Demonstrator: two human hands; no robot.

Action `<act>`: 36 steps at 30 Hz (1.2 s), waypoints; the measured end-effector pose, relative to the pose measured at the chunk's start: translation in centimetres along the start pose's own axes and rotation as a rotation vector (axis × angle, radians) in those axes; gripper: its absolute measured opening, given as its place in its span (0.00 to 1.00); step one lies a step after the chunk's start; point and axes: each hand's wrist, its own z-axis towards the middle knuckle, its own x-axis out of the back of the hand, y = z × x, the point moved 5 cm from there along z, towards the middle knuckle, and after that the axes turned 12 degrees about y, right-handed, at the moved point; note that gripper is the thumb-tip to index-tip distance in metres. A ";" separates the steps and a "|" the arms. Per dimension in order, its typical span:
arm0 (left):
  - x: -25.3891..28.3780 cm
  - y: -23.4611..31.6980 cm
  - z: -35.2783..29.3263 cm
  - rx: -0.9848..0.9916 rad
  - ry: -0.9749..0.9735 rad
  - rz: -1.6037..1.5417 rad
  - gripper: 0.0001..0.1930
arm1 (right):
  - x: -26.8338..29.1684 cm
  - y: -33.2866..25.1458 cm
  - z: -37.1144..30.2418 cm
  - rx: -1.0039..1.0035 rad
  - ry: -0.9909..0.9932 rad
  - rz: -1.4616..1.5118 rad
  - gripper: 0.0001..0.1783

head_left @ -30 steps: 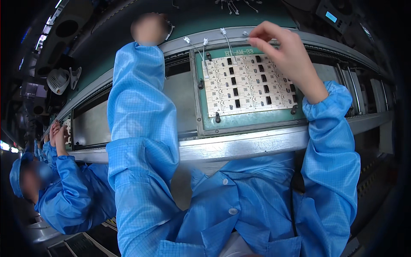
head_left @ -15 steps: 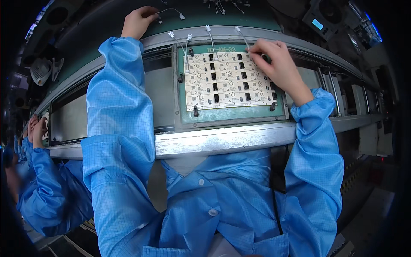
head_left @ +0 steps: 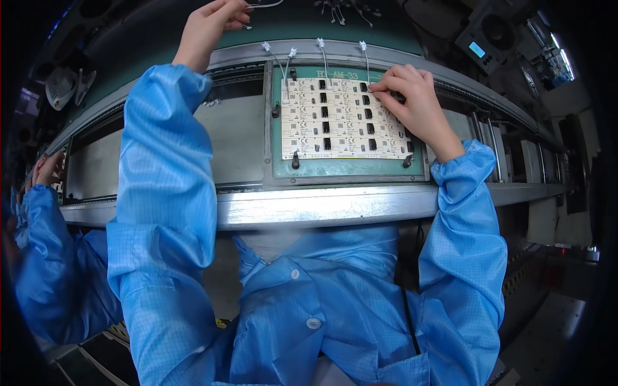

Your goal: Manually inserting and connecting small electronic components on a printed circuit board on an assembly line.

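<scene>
A panel of white circuit boards (head_left: 347, 147) with black components lies in a green fixture (head_left: 351, 172) before me. Over its upper right part, my right hand (head_left: 412, 103) is closed, thumb and forefinger pinched at the lower end of a thin cable (head_left: 367, 67) with a white connector at its top. Several similar cables (head_left: 324, 59) rise from the panel's upper edge. Up at the far left, my left hand (head_left: 209, 32) pinches another thin white cable (head_left: 265, 6), partly cut off by the picture's top. A small white connector (head_left: 247, 27) shows by its fingers.
The fixture sits on a rail line with a metal front edge (head_left: 322, 209). Loose cables (head_left: 341, 11) lie on the green far surface. A device with a lit display (head_left: 477, 49) stands far right. At the left, another person's hand (head_left: 48, 168) is at the same line.
My left hand has moved up and now pinches a cable. My right hand has shifted slightly left and down to the cable's lower end, and that cable stands straighter.
</scene>
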 end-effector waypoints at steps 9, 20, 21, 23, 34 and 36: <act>1.2 4.1 -6.9 -0.149 -0.106 0.143 0.12 | 1.5 -1.8 0.5 0.082 -0.162 -0.065 0.18; -2.2 6.2 -11.8 -0.425 -0.128 0.351 0.06 | -7.1 6.6 11.9 -0.335 0.003 -0.170 0.15; -2.7 6.6 -12.8 -0.563 -0.132 0.536 0.05 | -7.7 6.5 12.7 -0.350 0.011 -0.170 0.15; -3.3 6.7 -14.2 -0.684 -0.142 0.703 0.02 | -8.8 6.4 13.6 -0.348 0.001 -0.360 0.12; -2.9 5.2 -16.6 -0.539 -0.283 0.927 0.05 | -4.2 5.8 16.1 -0.518 0.295 0.086 0.11; -3.5 6.2 -15.9 -0.569 -0.268 0.831 0.04 | -1.6 6.2 15.2 -0.383 0.470 0.004 0.11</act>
